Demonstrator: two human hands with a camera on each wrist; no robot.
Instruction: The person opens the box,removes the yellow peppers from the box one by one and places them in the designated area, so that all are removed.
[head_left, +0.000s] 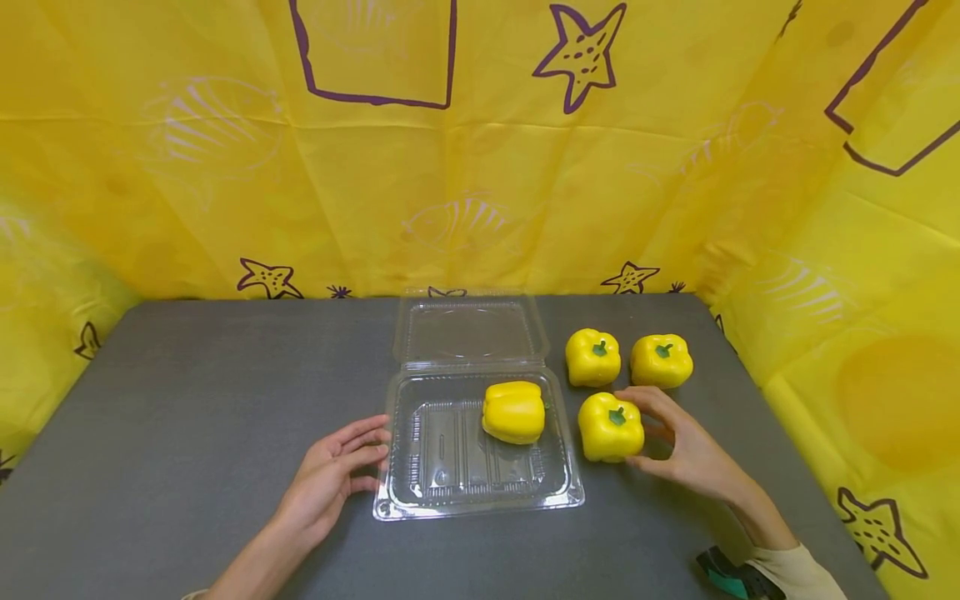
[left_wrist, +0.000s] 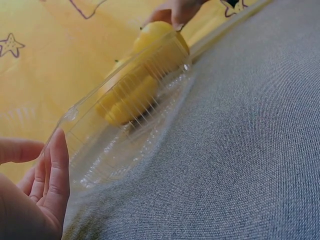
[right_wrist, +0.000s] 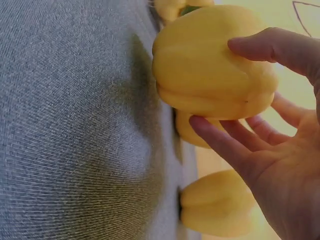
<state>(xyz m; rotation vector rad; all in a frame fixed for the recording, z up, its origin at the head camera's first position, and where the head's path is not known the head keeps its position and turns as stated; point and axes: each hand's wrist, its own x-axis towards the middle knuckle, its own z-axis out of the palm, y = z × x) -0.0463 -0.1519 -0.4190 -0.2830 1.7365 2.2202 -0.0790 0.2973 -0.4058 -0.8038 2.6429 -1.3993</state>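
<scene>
A clear plastic clamshell container (head_left: 480, 504) lies with its lid folded back, away from me. One yellow bell pepper (head_left: 513, 412) lies on its side in the right part of its base. My left hand (head_left: 326, 479) pinches the container's left rim between thumb and fingers, as the left wrist view shows. Just right of the container, my right hand (head_left: 690, 450) holds another yellow bell pepper (right_wrist: 210, 65), stem up, with the thumb on one side and fingertips on the other. Its underside seems slightly above the cloth, close to its shadow.
Two more yellow bell peppers, one on the left (head_left: 592, 358) and one on the right (head_left: 662, 361), stand stem up behind my right hand. Grey cloth (head_left: 225, 400) covers the table. A yellow patterned curtain (head_left: 480, 167) hangs along the back and sides.
</scene>
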